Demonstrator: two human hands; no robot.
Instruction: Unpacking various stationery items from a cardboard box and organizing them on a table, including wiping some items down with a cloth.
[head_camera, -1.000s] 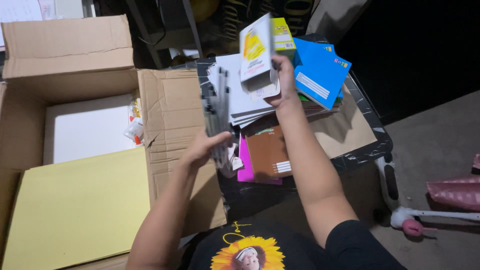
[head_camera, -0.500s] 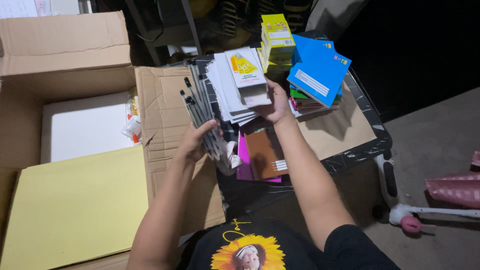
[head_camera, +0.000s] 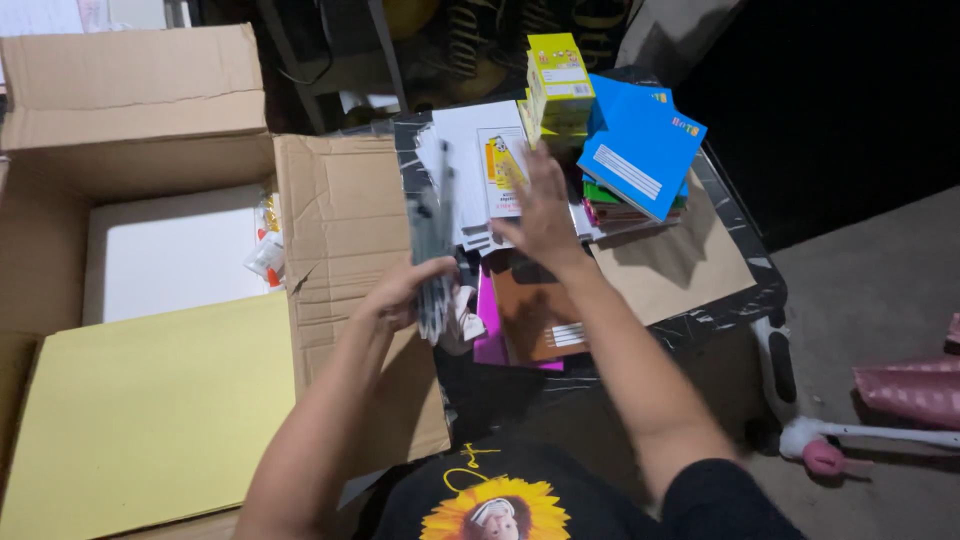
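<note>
Gripping a bundle of dark pens in clear sleeves (head_camera: 432, 250), the left hand (head_camera: 405, 295) is closed around the bundle's lower part, holding it nearly upright above the near edge of the desk (head_camera: 735, 300), beside the flap of the cardboard box (head_camera: 345, 230). The bundle appears light but loose: the sleeves look slick and the thin packs could slide against one another or fan out, so a firm wrap low on the stack, fingers around and thumb across, seems the soundest hold; pinching the top would likely let the packs splay. The right hand (head_camera: 545, 215) is spread open, fingers apart, pressing flat on a pile of white carded packs (head_camera: 480, 170) lying on the desk just beyond the bundle; it clasps nothing. These flat packs look stiff enough to lift by an edge, though a stack of them may shift sideways. Just right of the pile stand yellow boxes (head_camera: 560, 85) and a leaning stack of blue notebooks (head_camera: 640, 145). Near the person lie a brown notebook (head_camera: 535, 310) and a magenta sheet (head_camera: 490, 325). Inside the box rest a white board (head_camera: 170, 255) and a large yellow sheet (head_camera: 150, 410).
</note>
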